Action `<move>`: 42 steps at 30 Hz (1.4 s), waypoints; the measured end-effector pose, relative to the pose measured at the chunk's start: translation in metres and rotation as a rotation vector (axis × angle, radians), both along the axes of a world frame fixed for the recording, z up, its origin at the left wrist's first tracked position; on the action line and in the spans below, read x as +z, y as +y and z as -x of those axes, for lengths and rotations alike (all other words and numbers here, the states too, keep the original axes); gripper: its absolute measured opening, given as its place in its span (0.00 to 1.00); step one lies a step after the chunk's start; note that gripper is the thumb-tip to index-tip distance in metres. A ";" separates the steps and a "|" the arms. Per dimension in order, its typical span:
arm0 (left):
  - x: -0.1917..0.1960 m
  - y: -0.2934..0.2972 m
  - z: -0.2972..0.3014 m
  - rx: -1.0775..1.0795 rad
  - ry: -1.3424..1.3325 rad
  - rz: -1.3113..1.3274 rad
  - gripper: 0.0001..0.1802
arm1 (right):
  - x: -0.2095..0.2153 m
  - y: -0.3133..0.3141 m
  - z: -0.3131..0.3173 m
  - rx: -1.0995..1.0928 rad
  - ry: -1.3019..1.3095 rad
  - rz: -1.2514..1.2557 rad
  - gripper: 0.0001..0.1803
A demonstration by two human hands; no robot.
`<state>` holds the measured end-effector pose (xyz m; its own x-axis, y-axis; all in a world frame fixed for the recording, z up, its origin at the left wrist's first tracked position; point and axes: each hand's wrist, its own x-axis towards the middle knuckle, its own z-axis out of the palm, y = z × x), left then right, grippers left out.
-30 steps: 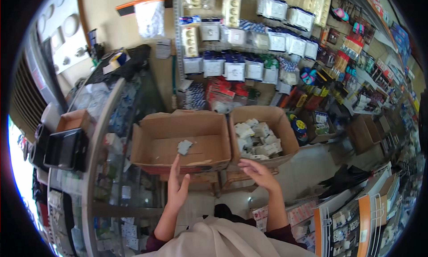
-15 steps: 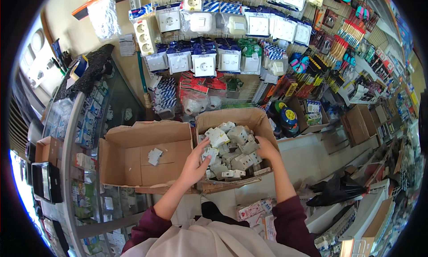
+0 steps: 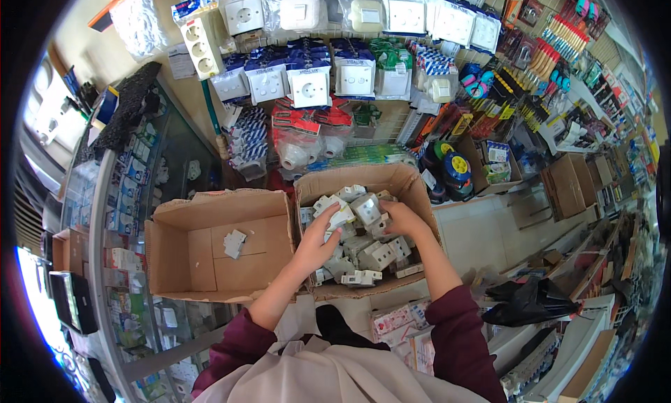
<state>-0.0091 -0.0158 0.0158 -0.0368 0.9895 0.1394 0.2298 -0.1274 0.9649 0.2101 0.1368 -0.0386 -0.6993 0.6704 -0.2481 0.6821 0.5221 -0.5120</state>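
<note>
While both hands point(image 3: 360, 228) dig, half-curled, white breakers point(image 3: 363, 249) lie under them; grip unclear.

Both boxes: matt brown cardboard box point(image 3: 217, 246) w/ one pale plastic part; right cardboard box point(image 3: 412, 186) full of smooth white-grey plastic switch parts point(image 3: 363, 246). Glass display case point(image 3: 126, 214) glossy.
</note>
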 end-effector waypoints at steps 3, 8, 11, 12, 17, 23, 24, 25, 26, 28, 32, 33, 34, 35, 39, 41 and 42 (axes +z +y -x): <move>-0.004 0.002 0.001 0.008 0.066 0.011 0.26 | 0.042 -0.014 0.015 0.068 0.236 0.085 0.40; 0.001 0.002 -0.002 -0.034 0.119 0.177 0.30 | 0.068 -0.036 0.024 0.111 0.469 0.173 0.30; -0.007 0.000 0.000 -0.031 0.314 0.055 0.31 | 0.070 -0.043 0.027 0.105 0.411 0.254 0.31; -0.001 0.001 -0.002 -0.070 0.333 0.082 0.29 | 0.068 -0.046 0.026 0.041 0.449 0.323 0.31; 0.001 -0.002 -0.006 -0.067 0.433 0.085 0.24 | 0.056 -0.056 0.025 -0.061 0.560 0.462 0.32; 0.003 -0.004 -0.010 -0.109 0.718 0.325 0.22 | 0.031 -0.057 0.005 0.019 0.418 0.128 0.24; 0.003 -0.006 -0.010 -0.132 0.750 0.287 0.23 | 0.031 -0.059 0.002 0.036 0.343 0.047 0.19; 0.003 -0.007 -0.010 -0.155 0.781 0.249 0.24 | 0.031 -0.060 -0.001 0.053 0.268 -0.034 0.15; 0.002 -0.009 -0.008 -0.144 0.783 0.249 0.24 | 0.037 -0.063 0.001 0.063 0.270 -0.036 0.15; 0.000 -0.015 -0.006 -0.115 0.763 0.111 0.27 | 0.051 -0.070 0.004 -0.038 0.363 0.077 0.08; 0.003 -0.027 -0.008 -0.018 0.514 0.076 0.33 | 0.086 -0.093 0.018 -0.218 0.577 0.066 0.08; 0.019 -0.032 -0.009 -0.040 0.258 0.223 0.36 | 0.093 -0.100 0.024 -0.285 0.660 0.050 0.08; 0.030 -0.036 -0.009 -0.060 -0.003 0.365 0.38 | 0.099 -0.107 0.030 -0.350 0.744 0.036 0.08; 0.033 -0.044 -0.007 -0.020 -0.142 0.305 0.42 | 0.107 -0.115 0.041 -0.355 0.749 -0.006 0.08; 0.038 -0.073 0.009 0.121 -0.061 0.152 0.47 | 0.131 -0.140 0.077 -0.365 0.736 0.067 0.08; 0.037 -0.088 0.027 0.143 -0.123 0.185 0.50 | 0.150 -0.155 0.097 -0.317 0.796 0.228 0.08; 0.038 -0.094 0.034 0.152 -0.155 0.199 0.52 | 0.157 -0.160 0.106 -0.297 0.844 0.384 0.09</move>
<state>-0.0434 -0.1102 0.0537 -0.1923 0.9784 -0.0759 0.0795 0.0926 0.9925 0.1039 -0.0231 0.1180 -0.5632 0.8261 0.0188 0.0900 0.0840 -0.9924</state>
